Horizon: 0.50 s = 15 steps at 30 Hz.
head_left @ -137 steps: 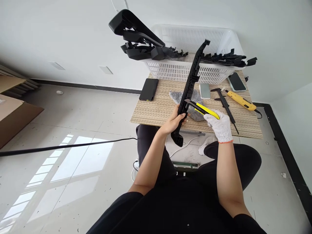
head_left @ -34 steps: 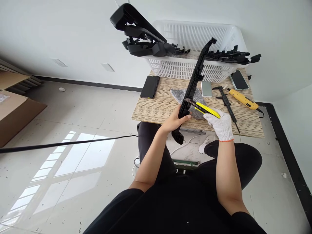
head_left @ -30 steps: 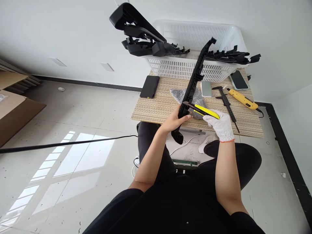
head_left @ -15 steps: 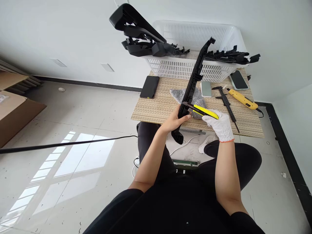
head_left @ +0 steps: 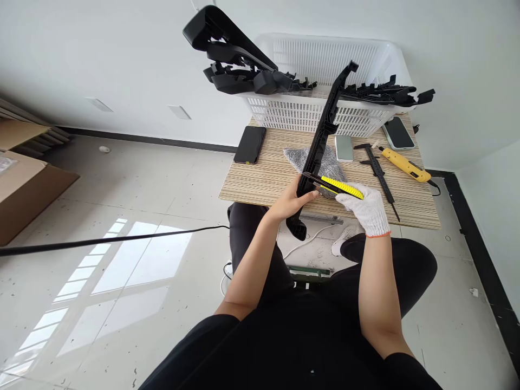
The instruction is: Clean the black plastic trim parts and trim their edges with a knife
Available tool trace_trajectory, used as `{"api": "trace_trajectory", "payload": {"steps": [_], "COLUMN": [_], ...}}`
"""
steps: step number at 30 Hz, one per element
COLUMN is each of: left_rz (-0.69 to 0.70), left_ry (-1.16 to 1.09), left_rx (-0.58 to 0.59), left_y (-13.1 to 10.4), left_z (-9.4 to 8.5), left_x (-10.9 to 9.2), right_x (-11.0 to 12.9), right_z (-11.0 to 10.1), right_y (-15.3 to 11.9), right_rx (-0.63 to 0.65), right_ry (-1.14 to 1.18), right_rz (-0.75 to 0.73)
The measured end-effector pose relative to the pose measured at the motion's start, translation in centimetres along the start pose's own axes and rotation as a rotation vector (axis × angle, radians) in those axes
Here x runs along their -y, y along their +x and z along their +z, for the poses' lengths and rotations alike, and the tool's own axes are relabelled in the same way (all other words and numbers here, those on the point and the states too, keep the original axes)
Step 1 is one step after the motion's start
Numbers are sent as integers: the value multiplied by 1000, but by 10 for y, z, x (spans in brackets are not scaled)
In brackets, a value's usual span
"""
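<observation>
My left hand (head_left: pixel 293 200), bare, is closed around the lower part of a long black plastic trim piece (head_left: pixel 322 135). The piece slants up and away from me, its far end in front of the white basket. In a white knit glove, my right hand (head_left: pixel 363 206) grips a yellow and black utility knife (head_left: pixel 342 187). The knife's front end lies across the trim piece just above my left thumb; whether the blade touches it I cannot tell. Beneath the piece a grey cloth (head_left: pixel 296 157) rests on the table.
A white plastic basket (head_left: pixel 276 112) at the back of the wooden table (head_left: pixel 247 184) carries several black plastic parts (head_left: pixel 244 65). Around the work lie a black phone (head_left: pixel 249 144), a small grey-green box (head_left: pixel 344 148), calipers (head_left: pixel 379 176), a yellow corded tool (head_left: pixel 406 164) and another phone (head_left: pixel 398 133).
The knife's front end and my gloved right hand have shifted very slightly to the left. My left hand keeps its hold on the trim piece.
</observation>
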State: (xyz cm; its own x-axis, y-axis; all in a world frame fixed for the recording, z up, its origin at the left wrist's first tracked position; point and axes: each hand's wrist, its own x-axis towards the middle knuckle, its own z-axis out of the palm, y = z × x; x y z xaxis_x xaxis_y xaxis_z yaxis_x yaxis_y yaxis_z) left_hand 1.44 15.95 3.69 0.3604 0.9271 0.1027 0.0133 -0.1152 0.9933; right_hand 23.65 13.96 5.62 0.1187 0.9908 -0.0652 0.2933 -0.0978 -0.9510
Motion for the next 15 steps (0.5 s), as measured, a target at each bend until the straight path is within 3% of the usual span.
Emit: {"api": "trace_trajectory", "payload": {"steps": [4, 8, 11, 15], "left_rz": [-12, -1, -12, -7], "left_ry": [-1, -15, -7, -5], "left_rx": [-9, -5, -13, -15], "left_y": [0, 0, 0, -1], "left_z": [0, 1, 1, 1], "left_x": [0, 0, -1, -3], "right_x": [-1, -1, -2, -3], "right_z": [-1, -2, -3, -3], "right_y": [1, 2, 2, 3], "right_rx": [-41, 44, -20, 71], "right_ry": [6, 11, 4, 20], "right_rz": [-15, 33, 5, 39]}}
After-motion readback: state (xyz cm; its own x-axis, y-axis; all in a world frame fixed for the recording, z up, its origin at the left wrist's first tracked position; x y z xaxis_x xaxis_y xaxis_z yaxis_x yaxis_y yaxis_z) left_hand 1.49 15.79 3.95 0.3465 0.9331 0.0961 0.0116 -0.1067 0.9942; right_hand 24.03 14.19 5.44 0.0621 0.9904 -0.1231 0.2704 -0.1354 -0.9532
